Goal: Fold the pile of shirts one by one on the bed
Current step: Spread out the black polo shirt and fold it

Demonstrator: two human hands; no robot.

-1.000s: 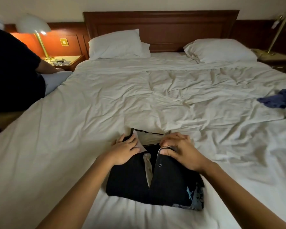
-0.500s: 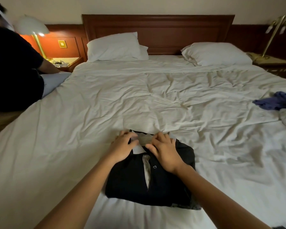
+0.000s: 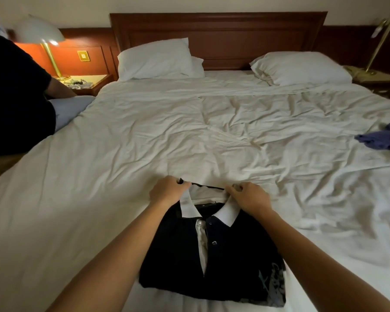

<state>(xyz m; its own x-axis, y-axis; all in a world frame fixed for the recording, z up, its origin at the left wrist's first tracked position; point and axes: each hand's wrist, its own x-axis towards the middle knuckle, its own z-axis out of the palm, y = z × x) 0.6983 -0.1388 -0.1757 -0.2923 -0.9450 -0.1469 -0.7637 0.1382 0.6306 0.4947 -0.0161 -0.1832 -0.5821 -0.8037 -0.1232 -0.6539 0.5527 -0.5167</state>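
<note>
The folded black knit polo shirt (image 3: 234,255) lies flat on the crumpled white cotton bed sheet (image 3: 144,143) at the 6 o'clock end of the bed, directly in front of the person. Its long axis runs from 6 to 12 o'clock, with the hem nearest the body and the white collar (image 3: 229,213) at the far, 12 o'clock end.

Both hands are up at that far end. The left hand (image 3: 168,192) has its fingers curled round the collar's 10 o'clock corner, pinching it. The right hand (image 3: 249,198) pinches the 2 o'clock corner in the same way. The hands sit apart, one at each side of the neck opening, and neither is nearer than the other. The fold looks finished, so this reads as a last straightening of the collar.

The next shirt probably comes from the 3 o'clock side, where a crumpled blue fabric garment (image 3: 378,137) lies well apart from the hands, closer to the right arm.

A pale blue printed graphic (image 3: 273,282) shows at the shirt's 5 o'clock corner. No lettering in it can be read, and the small dark neck label is too small to make out.
</note>
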